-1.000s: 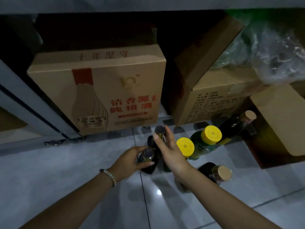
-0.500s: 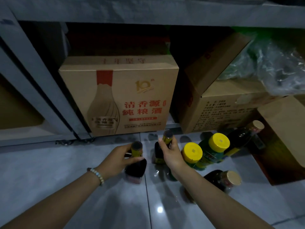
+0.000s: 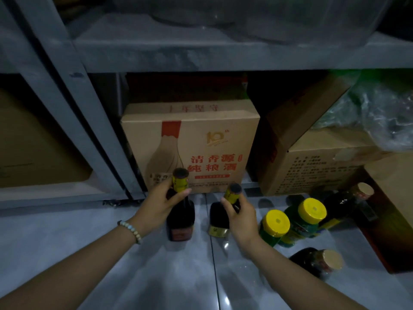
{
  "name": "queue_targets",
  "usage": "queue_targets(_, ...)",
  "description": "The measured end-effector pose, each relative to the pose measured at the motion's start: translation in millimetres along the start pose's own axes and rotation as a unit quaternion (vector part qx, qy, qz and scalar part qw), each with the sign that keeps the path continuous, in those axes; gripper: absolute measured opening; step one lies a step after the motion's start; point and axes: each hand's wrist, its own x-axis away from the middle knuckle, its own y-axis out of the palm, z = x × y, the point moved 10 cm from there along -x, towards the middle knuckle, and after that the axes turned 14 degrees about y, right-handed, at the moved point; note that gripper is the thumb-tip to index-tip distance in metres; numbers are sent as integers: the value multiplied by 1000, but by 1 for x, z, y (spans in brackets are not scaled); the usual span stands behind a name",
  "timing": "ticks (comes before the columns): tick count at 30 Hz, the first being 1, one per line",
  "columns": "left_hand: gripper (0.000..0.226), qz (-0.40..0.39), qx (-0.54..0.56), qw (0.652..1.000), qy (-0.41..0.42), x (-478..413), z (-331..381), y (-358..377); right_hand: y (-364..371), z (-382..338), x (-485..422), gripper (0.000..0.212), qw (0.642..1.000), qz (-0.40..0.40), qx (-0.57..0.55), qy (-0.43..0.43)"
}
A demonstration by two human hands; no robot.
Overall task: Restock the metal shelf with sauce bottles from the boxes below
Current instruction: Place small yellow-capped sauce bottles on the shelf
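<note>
Left hand (image 3: 159, 203) grips one dark sauce bottle (image 3: 180, 214) by the neck, right hand (image 3: 242, 217) another (image 3: 220, 217), both just above the floor, ready, I'd say, for lifting to the metal shelf (image 3: 223, 52)

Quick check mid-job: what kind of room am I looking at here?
Probably a storeroom or shop back room. Grey metal shelving holds cardboard boxes on its bottom level, more bottles and jars stand loose on the tiled floor, and each hand holds a dark bottle by the neck.
</note>
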Motion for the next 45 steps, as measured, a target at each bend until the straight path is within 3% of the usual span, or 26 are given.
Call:
queue_targets(4, 24, 37, -2, 999, 27, -25, 71, -48, -20, -87, 43, 32, 997, -51, -40, -43)
queue_targets(8, 38, 40, -3, 998, 39, -56, 172, -87, -75, -200, 97, 18, 993, -56, -74, -75)
queue_targets(14, 41, 44, 75, 994, 64, -117, 372, -122, -205, -387, 184, 7, 988, -3, -105, -112)
queue_targets(21, 39, 7, 130, 979, 158, -211, 645, -137, -377, -599, 280, 19, 974, 91, -116, -170)
queue_targets(26, 27, -3, 161, 956, 246, -269, 831, -142, -489, -718, 335, 19, 961, 127, -137, -202)
queue_targets(30, 33, -1, 187, 939, 289, -305, 954, -148, -559, -800, 367, 14, 951, 145, -131, -239)
queue_targets(31, 40, 3, 185, 934, 306, -313, 981, -151, -576, -817, 372, 24, 946, 153, -126, -255)
queue_targets(32, 50, 5, 178, 929, 324, -320, 1006, -153, -589, -836, 378, 28, 943, 162, -121, -264)
queue_targets(34, 56, 6, 173, 920, 352, -334, 1046, -158, -615, -868, 383, 15, 938, 171, -112, -279)
queue_targets(38, 37, 6, 170, 914, 369, -369, 1101, -166, -656, -925, 389, 24, 920, 169, -126, -330)
queue_targets(41, 37, 21, 180, 913, 365, -400, 1121, -176, -678, -958, 381, 40, 914, 163, -148, -340)
queue_targets(45, 38, 21, 199, 906, 374, -440, 1143, -186, -696, -1004, 358, 38, 909, 157, -143, -359)
